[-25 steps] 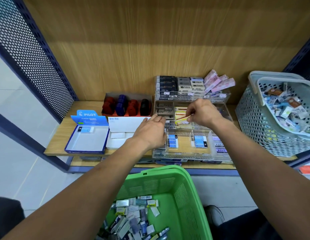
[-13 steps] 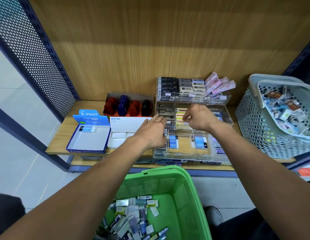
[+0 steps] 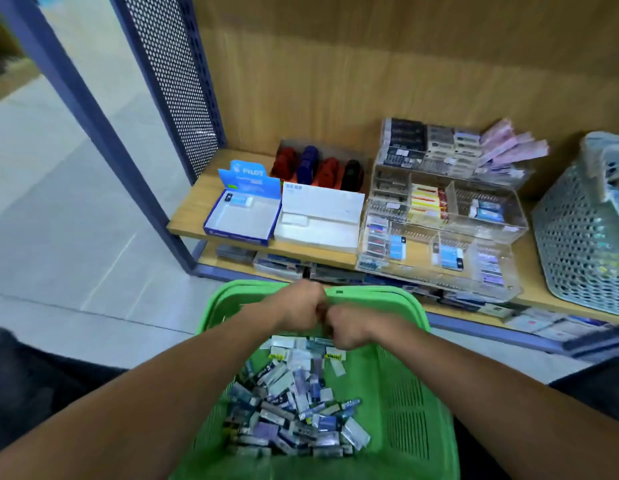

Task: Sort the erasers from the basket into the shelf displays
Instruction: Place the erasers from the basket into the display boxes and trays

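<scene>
A green basket [image 3: 401, 299] sits low in front of me, holding a heap of several wrapped erasers [image 3: 294, 410]. My left hand [image 3: 301, 304] and my right hand [image 3: 351, 329] meet at the basket's far rim, knuckles up and fingers curled under. The right hand's fingers dip onto the farthest erasers. Whether either hand holds anything is hidden. On the shelf beyond stands a tiered clear acrylic display [image 3: 474, 289] with erasers in several compartments. Left of it lie an open blue Pilot box [image 3: 244, 223] with one eraser inside and an open white box [image 3: 318, 226].
A grey perforated basket [image 3: 578, 244] full of small items stands at the shelf's right end. Red, blue and black stamps [image 3: 318, 168] sit in a tray at the back. A blue perforated side panel [image 3: 176, 81] bounds the shelf on the left. More boxes lie on the lower shelf.
Both hands have pulled back from the acrylic display and dropped to the green basket's far rim. The view has tilted down and to the left.
</scene>
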The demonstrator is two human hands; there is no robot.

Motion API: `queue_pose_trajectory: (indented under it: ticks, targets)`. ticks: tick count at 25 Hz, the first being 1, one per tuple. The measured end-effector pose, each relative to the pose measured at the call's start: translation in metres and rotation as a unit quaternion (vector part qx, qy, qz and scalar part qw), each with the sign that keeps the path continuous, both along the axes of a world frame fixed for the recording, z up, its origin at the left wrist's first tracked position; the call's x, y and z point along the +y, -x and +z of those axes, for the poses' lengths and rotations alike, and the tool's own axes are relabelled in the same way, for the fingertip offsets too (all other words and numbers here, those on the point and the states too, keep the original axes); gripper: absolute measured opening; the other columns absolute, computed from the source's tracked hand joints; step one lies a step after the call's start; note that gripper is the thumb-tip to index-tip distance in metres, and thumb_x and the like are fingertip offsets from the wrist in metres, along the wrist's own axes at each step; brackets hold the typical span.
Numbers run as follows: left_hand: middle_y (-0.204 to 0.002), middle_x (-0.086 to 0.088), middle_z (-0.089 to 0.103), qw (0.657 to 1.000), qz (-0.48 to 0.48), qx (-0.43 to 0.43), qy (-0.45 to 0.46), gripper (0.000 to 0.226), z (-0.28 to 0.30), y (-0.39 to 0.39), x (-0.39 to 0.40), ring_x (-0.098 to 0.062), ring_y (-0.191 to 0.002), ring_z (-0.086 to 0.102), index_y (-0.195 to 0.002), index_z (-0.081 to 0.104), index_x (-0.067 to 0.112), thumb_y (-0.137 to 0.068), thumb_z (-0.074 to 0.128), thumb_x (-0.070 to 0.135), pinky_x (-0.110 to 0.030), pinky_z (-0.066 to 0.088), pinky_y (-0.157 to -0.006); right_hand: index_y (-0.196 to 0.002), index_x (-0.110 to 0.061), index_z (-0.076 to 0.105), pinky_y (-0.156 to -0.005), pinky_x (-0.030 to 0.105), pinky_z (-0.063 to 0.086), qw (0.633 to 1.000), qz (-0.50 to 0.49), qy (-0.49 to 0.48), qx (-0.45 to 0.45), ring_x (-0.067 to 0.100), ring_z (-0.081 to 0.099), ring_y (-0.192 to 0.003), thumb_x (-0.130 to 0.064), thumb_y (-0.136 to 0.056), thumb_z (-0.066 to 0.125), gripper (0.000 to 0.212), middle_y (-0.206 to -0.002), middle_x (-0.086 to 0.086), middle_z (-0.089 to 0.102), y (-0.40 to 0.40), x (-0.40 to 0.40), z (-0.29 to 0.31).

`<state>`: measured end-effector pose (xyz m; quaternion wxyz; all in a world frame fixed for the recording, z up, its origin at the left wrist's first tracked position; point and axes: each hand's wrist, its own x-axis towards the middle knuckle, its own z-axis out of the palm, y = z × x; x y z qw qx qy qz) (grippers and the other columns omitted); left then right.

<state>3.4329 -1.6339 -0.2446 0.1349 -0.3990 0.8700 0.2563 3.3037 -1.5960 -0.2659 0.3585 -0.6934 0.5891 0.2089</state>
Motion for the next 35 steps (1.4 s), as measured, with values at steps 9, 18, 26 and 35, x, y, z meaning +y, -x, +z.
queue_pose_trajectory:
  ticks: [9, 18, 26, 35]
  targets:
    - [-0.138, -0.022, 0.052, 0.973, 0.056, -0.191, -0.119, 0.064, -0.122, -0.069, 0.019, -0.034, -0.123, 0.055, -0.143, 0.037, -0.006, -0.093, 0.067, 0.021, -0.038, 0.048, -0.098, -0.12, -0.012, 0.061, -0.086, 0.036, 0.055, 0.99, -0.124, 0.065, 0.028, 0.028, 0.063, -0.107, -0.019, -0.089, 0.063, 0.032, -0.121, 0.01, 0.064, -0.025, 0.031, -0.12]
    - [-0.145, -0.024, 0.036, 0.976, 0.15, -0.137, -0.076, 0.113, -0.191, -0.062, 0.04, -0.036, -0.132, 0.038, -0.148, 0.017, -0.008, -0.074, 0.082, 0.047, -0.045, 0.039, -0.109, -0.144, 0.0, 0.033, -0.095, 0.037, 0.047, 0.969, -0.176, 0.156, 0.076, 0.03, 0.044, -0.117, -0.023, -0.091, 0.053, 0.06, -0.13, 0.017, 0.047, -0.041, 0.056, -0.168]
    - [-0.14, -0.019, 0.037, 0.963, 0.228, -0.119, -0.083, 0.097, -0.192, -0.056, 0.043, -0.036, -0.13, 0.04, -0.141, 0.023, -0.001, -0.076, 0.082, 0.041, -0.047, 0.04, -0.105, -0.134, -0.01, 0.048, -0.093, 0.033, 0.048, 0.967, -0.247, 0.062, -0.006, 0.032, 0.053, -0.115, -0.037, -0.08, 0.075, 0.067, -0.131, 0.013, 0.046, -0.034, 0.039, -0.178]
    - [-0.138, -0.02, 0.044, 0.929, 0.317, -0.086, -0.169, 0.081, -0.19, -0.046, 0.033, -0.033, -0.129, 0.045, -0.138, 0.041, -0.002, -0.076, 0.085, 0.028, -0.036, 0.043, -0.106, -0.09, -0.009, 0.07, -0.064, 0.025, 0.05, 0.933, -0.35, -0.035, -0.078, 0.021, 0.067, -0.075, -0.013, -0.067, 0.086, 0.029, -0.087, 0.007, 0.071, -0.029, 0.017, -0.174]
